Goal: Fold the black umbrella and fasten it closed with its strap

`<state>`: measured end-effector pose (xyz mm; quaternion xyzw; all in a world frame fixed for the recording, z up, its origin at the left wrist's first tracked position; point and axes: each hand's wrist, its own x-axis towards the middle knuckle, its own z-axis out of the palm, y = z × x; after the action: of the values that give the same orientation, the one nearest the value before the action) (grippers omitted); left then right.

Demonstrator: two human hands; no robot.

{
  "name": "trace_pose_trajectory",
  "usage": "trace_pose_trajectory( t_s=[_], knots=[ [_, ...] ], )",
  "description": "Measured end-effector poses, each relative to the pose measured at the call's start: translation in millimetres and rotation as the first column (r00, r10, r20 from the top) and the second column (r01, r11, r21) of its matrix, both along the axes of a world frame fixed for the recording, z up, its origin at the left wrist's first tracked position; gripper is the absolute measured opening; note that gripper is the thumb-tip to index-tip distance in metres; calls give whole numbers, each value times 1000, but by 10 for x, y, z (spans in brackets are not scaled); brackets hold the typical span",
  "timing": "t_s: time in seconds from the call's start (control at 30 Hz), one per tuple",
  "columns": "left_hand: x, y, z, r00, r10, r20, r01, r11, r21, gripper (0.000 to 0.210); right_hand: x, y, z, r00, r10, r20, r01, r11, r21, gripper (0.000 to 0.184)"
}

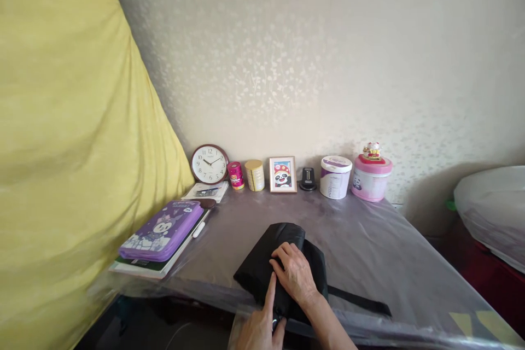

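At the near edge of the table (254,217), in the head view: resting the right hand (293,273) on top of a black bundle (258,262), with fingers bent over the cloth. Unable to tell whether pinching it or only lying on it, because of the hidden palm. Grasping the bundle's near end with the left hand (260,328), with thumb beside a shiny part (275,319) and forefinger laid straight up the cloth, close to the right fingertips. Trailing a strap (361,302) off to the right across the table. Seeing, along the wall from left to right, a clock (210,164), pink tin (235,176), yellow tin (255,176), picture frame (283,175), black stand (308,180), white tub (335,179) and pink tub (371,181), topped by a cat figurine (372,151). Seeing also, at left, a purple case (164,232) on books (143,269), near a yellow curtain (74,147).
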<state>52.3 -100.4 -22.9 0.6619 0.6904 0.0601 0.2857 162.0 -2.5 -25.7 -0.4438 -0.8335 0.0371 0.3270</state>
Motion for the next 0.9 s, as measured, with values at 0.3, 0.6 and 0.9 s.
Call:
trace_pose_trajectory(
  t_s=[0.3, 0.6, 0.9],
  knots=[
    [-20, -1, -95, 999, -42, -7, 43, 998, 47, 72, 120, -97, -37, 984, 145, -108, -145, 989, 2, 24],
    [-14, 6, -75, 999, -39, -22, 40, 998, 43, 73, 183, 269, -168, 994, 100, -41, -97, 993, 68, 31],
    [-18, -2, -41, 999, -37, -18, 38, 999, 40, 73, 207, 623, -198, 1000, -23, 19, 22, 1000, 16, 31]
  ],
)
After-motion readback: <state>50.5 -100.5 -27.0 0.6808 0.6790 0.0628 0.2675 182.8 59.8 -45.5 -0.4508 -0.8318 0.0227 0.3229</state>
